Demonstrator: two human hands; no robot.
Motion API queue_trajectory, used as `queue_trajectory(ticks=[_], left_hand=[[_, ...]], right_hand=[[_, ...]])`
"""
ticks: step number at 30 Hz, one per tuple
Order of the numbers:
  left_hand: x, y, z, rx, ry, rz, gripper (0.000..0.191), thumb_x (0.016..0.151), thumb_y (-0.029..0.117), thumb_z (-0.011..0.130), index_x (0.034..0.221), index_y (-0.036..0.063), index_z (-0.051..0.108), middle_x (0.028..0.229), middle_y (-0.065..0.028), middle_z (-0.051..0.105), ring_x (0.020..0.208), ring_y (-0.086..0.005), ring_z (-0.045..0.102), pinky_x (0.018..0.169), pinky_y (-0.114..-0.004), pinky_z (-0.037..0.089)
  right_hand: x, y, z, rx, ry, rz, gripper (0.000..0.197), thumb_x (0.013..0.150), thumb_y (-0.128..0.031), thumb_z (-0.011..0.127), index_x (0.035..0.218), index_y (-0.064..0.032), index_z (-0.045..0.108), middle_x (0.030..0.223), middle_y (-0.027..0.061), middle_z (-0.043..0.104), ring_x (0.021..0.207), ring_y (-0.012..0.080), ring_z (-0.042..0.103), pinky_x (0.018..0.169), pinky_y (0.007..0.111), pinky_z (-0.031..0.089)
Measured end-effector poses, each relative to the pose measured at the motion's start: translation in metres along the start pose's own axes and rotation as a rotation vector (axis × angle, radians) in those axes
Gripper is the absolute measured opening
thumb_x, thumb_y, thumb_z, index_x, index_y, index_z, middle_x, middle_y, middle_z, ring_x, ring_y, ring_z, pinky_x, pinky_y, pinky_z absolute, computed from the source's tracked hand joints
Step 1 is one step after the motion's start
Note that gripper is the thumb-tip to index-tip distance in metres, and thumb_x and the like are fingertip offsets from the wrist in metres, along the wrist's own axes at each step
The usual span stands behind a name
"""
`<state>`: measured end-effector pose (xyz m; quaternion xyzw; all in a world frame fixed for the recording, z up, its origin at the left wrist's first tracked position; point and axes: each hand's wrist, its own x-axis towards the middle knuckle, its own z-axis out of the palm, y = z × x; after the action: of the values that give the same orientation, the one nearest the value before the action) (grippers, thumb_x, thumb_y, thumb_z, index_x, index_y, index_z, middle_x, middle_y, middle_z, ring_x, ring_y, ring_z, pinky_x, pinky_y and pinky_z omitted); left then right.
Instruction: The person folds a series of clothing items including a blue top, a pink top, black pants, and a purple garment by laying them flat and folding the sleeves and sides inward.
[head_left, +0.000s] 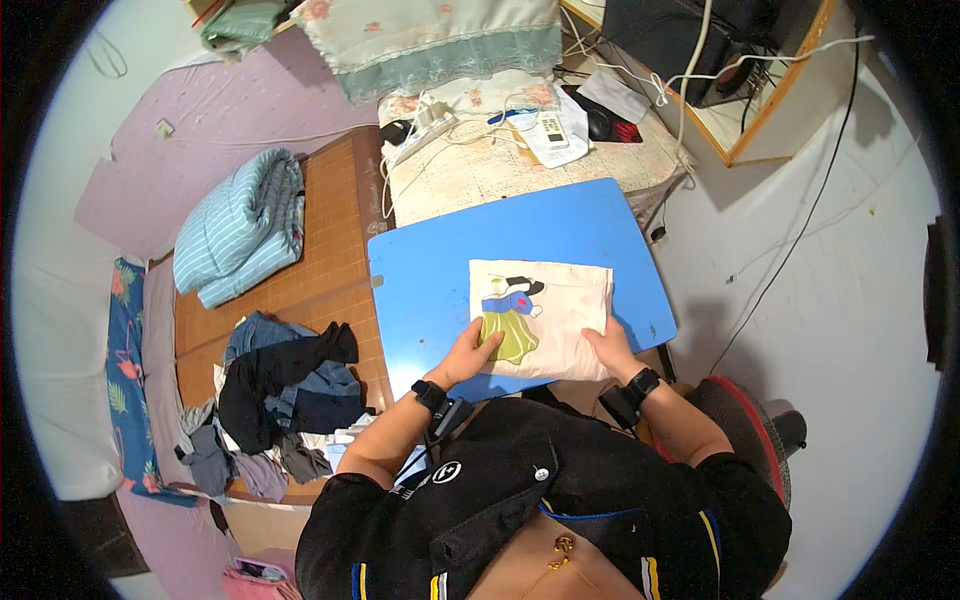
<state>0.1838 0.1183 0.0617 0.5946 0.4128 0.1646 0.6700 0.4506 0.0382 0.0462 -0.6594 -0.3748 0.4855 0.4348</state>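
A folded pale pink cloth garment (566, 319) with a printed figure in a green skirt lies over the blue tabletop (427, 277). My left hand (466, 354) grips its lower left side, the thumb on top over the print. On the lower right side, my right hand (611, 351) holds it the same way. The fingers under the cloth are hidden. Whether the garment rests on the board or is lifted slightly, I cannot tell.
Left of the board, a bed mat (330, 210) bears a folded striped quilt (232, 225) and a heap of clothes (285, 382). Beyond it, a cloth-covered table (450, 180) carries a power strip (427, 135), a remote control (551, 129) and cables. A chair (739, 427) stands right.
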Motion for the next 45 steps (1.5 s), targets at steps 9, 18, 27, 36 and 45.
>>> queue_trajectory(ticks=[9,18,27,36,45], left_hand=[[0.034,-0.034,0.003,0.356,0.407,0.076,0.029,0.088,0.022,0.047,0.100,-0.0046,0.045,0.088,-0.0259,0.057,0.084,-0.0397,0.056,0.072,-0.040,0.044],[0.024,-0.044,0.009,0.330,0.526,0.015,0.032,0.088,0.024,0.045,0.094,-0.0073,0.046,0.086,-0.0312,0.055,0.084,-0.0441,0.054,0.071,-0.044,0.043],[-0.007,-0.041,0.017,0.492,0.617,0.053,0.026,0.090,0.022,0.041,0.095,-0.0041,0.040,0.076,-0.0298,0.056,0.072,-0.0461,0.054,0.062,-0.048,0.043],[-0.019,0.009,0.005,0.900,0.513,0.165,0.031,0.073,0.013,0.057,0.098,0.0001,0.043,0.111,-0.0256,0.048,0.101,-0.0383,0.048,0.078,-0.043,0.041],[0.038,-0.016,0.032,1.244,0.259,0.322,0.079,0.077,0.057,0.048,0.136,0.0100,0.025,0.141,-0.0195,0.018,0.132,-0.0384,0.008,0.104,-0.052,0.007]], right_hand=[[0.035,0.028,-0.002,-0.107,0.150,-0.041,0.034,0.083,-0.009,0.053,0.113,0.0067,0.047,0.104,0.0128,0.058,0.093,0.0198,0.055,0.081,0.030,0.043],[-0.001,0.035,-0.008,-0.140,0.102,0.099,0.052,0.076,-0.018,0.065,0.113,0.0097,0.042,0.105,0.0167,0.055,0.094,0.0237,0.055,0.082,0.031,0.043],[-0.020,0.062,-0.019,-0.340,0.120,0.043,0.032,0.080,-0.011,0.056,0.106,0.0031,0.045,0.087,0.0173,0.058,0.076,0.0245,0.057,0.067,0.034,0.044],[-0.014,0.003,-0.011,-0.721,0.267,-0.406,0.030,0.081,-0.009,0.051,0.109,0.0002,0.044,0.095,0.0169,0.050,0.087,0.0283,0.050,0.075,0.038,0.041],[0.020,0.007,0.031,-1.122,-0.099,-0.570,0.057,0.085,-0.038,0.048,0.130,-0.0068,0.035,0.139,0.0143,0.024,0.130,0.0294,0.019,0.106,0.042,0.012]])
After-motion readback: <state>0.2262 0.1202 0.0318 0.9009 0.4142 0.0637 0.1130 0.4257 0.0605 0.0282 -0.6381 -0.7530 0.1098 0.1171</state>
